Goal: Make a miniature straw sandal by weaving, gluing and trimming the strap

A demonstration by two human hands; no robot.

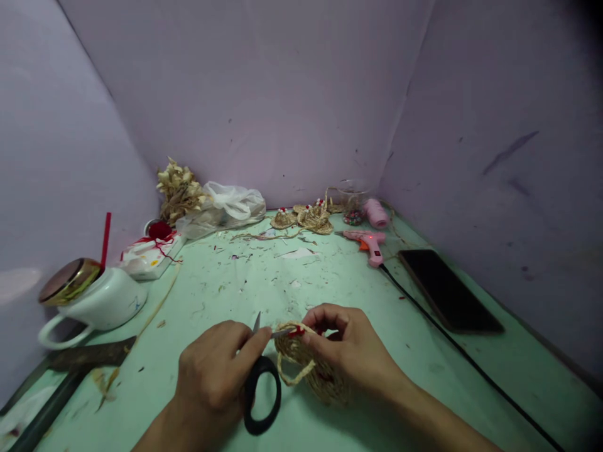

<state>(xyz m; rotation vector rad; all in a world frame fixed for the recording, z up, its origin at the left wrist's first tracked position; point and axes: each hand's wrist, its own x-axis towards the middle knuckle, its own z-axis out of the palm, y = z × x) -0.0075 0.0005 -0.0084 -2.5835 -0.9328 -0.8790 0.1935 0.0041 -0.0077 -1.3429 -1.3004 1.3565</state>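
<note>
My left hand grips black-handled scissors, blades pointing right toward a small red bit on a woven straw piece. My right hand is closed on that woven straw basket-like piece, pinching its rim near the red bit. Both hands hover just above the green table, near its front edge. The scissor tips meet the straw piece between my two hands.
A white mug with a gold lid and red straw stands at left. A pink glue gun with a black cord and a dark phone lie at right. Finished straw pieces, a plastic bag and pink thread sit at the back.
</note>
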